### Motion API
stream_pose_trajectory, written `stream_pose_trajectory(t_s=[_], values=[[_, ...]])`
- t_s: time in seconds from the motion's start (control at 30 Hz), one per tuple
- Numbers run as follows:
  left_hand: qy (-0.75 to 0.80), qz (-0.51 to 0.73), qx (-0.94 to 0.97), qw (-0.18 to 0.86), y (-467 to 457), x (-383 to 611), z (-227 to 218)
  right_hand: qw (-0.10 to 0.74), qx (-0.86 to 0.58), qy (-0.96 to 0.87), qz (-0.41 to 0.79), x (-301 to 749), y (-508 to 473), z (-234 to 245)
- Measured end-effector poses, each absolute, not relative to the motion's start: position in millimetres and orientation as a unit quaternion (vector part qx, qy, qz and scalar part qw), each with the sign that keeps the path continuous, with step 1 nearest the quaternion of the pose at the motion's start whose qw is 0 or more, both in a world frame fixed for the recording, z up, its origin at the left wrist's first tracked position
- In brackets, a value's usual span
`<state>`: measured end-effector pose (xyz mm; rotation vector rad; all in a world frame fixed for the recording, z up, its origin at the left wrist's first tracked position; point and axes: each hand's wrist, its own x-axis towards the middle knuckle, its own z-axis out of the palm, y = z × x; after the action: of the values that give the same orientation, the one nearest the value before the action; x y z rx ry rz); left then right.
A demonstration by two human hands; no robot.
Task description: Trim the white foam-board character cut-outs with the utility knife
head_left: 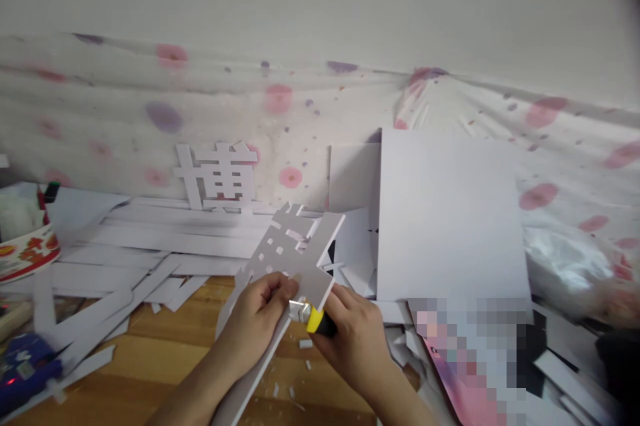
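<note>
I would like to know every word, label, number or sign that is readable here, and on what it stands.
"博" (as it appears): white cut-out character at the back.
Red print on the bowl: too blurred to read.
Pale patch on the blue tool: no lettering readable.
Pink item: pixelated, nothing readable.
Yellow-and-black knife: no readable mark.
</note>
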<state>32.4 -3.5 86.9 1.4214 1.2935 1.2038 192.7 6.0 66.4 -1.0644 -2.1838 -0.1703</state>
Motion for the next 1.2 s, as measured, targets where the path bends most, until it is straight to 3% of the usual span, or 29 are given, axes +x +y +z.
stream_pose_trajectory(t_s=[0.17, 0.87, 1.2], values=[[0.496, 0.498, 0.542, 0.461, -3, 34, 87, 0.342, -0.368, -0.862, -0.062, 191, 5, 67], [0.54, 0.48, 0.566, 0.397, -3, 33, 87, 0.343, -0.414, -0.84, -0.072, 201, 12, 70], [0.523, 0.5, 0.54, 0.429, -2, 34, 80, 0.353, -0.364, -0.86, -0.056, 194, 7, 67]])
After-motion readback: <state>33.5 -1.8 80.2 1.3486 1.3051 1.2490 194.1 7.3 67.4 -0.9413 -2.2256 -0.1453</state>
